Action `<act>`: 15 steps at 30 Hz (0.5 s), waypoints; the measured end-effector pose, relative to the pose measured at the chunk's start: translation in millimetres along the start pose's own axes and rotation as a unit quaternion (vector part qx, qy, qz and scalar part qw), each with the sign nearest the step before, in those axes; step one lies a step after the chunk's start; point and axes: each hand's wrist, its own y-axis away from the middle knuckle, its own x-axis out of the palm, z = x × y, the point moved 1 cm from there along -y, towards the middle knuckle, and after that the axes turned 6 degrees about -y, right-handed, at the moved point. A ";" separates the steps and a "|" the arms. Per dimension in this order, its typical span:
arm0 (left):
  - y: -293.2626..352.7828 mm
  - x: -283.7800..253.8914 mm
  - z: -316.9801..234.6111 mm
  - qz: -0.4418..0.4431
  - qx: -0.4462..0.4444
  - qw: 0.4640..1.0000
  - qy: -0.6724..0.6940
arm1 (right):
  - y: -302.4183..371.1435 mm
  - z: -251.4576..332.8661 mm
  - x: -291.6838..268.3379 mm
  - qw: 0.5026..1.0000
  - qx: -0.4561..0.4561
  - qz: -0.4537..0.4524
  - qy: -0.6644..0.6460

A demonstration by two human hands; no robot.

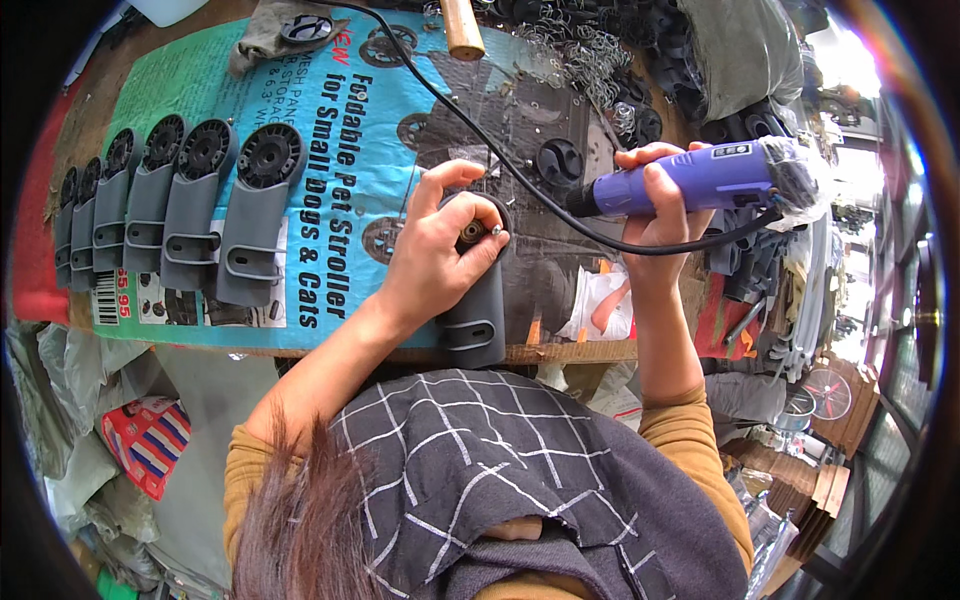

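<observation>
My left hand is closed in a pinch, with a small metal screw at the thumb and fingertip. Beneath it lies a grey plastic bracket with a round black end, partly covered by my fingers. My right hand is wrapped round a purple corded electric screwdriver, its black nose pointing left toward the bracket. The tool's black cord loops across the bench in front of my left hand. Between the hands, farther back, sits a round black cap.
Several similar grey brackets stand in a row at the left on a printed cardboard sheet. A wooden handle lies at the back. Metal clips and black parts are heaped at the back right, near a plastic bag.
</observation>
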 end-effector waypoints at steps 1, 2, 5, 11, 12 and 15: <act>0.1 0.1 -0.2 0.000 -0.003 1.000 0.001 | -1.0 3.0 1.7 1.000 -0.008 -0.015 -0.021; 0.2 0.1 -0.5 -0.001 -0.004 1.000 -0.001 | -2.5 9.7 1.9 0.999 0.014 -0.031 -0.026; 0.7 0.2 -0.8 0.001 -0.015 1.000 0.006 | -0.9 34.0 8.7 0.966 0.011 0.114 -0.231; 1.7 0.1 -1.0 -0.002 -0.016 1.000 -0.001 | 13.3 41.8 33.0 0.950 0.014 0.165 -0.266; 1.8 0.0 -0.9 -0.001 -0.017 1.000 -0.001 | 13.9 39.5 35.9 0.951 0.016 0.164 -0.260; 2.0 0.1 -0.5 0.003 -0.018 1.000 0.002 | 13.9 36.1 39.0 0.952 0.018 0.173 -0.251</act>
